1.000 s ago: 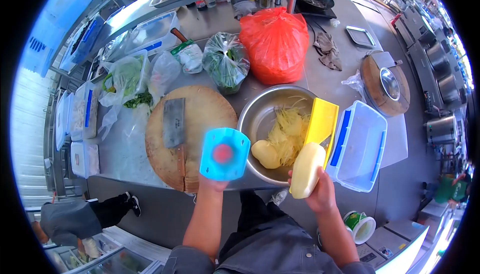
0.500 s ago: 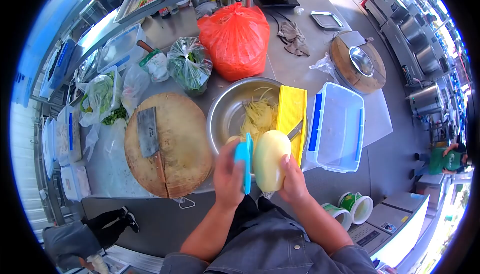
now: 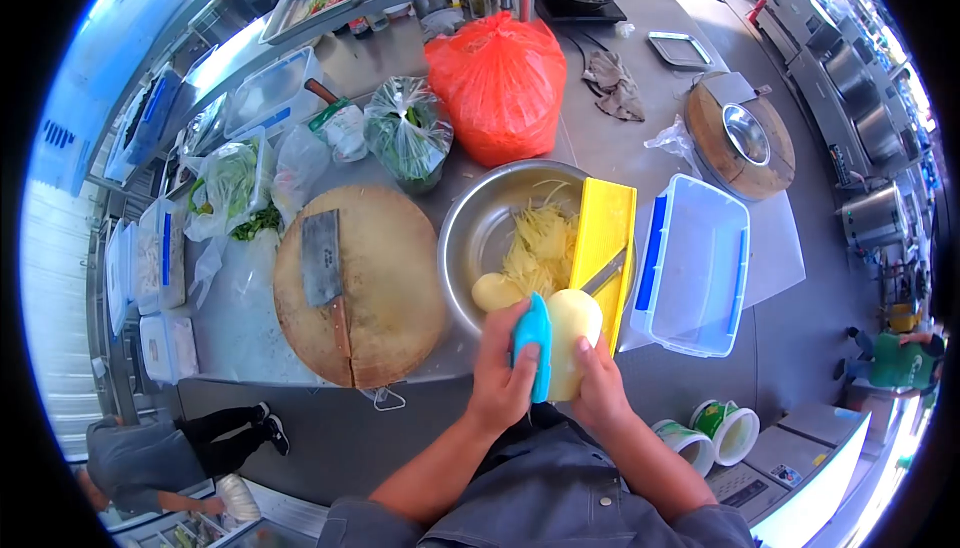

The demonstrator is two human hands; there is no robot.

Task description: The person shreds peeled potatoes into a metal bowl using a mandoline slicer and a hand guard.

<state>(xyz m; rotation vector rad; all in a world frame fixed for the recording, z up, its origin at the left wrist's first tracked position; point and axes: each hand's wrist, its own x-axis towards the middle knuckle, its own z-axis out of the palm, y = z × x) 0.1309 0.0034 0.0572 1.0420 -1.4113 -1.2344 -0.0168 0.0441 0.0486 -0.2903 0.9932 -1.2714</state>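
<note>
My left hand point(image 3: 503, 376) is closed around a flat blue plastic piece that looks like a slicer hand guard point(image 3: 541, 348). My right hand point(image 3: 601, 388) grips a large peeled potato point(image 3: 572, 338), whose side lies right against the blue piece. Both are held in front of a steel bowl point(image 3: 462, 210). Inside the bowl lie pale yellow potato shreds point(image 3: 540, 248) and another peeled potato point(image 3: 495, 293). A yellow slicer board point(image 3: 606, 218) with a slanted metal blade leans across the bowl's right side.
Left of the bowl, a cleaver point(image 3: 321, 256) rests on a round chopping block point(image 3: 395, 278). A clear plastic box point(image 3: 700, 268) stands at right. Behind are a red bag point(image 3: 500, 88) and bagged greens point(image 3: 408, 133). People stand at far left point(image 3: 150, 458) and far right point(image 3: 900, 360).
My view has shifted, so the table appears further right. The potato and the blue piece have tilted and come together, and the potato in the bowl shows more fully.
</note>
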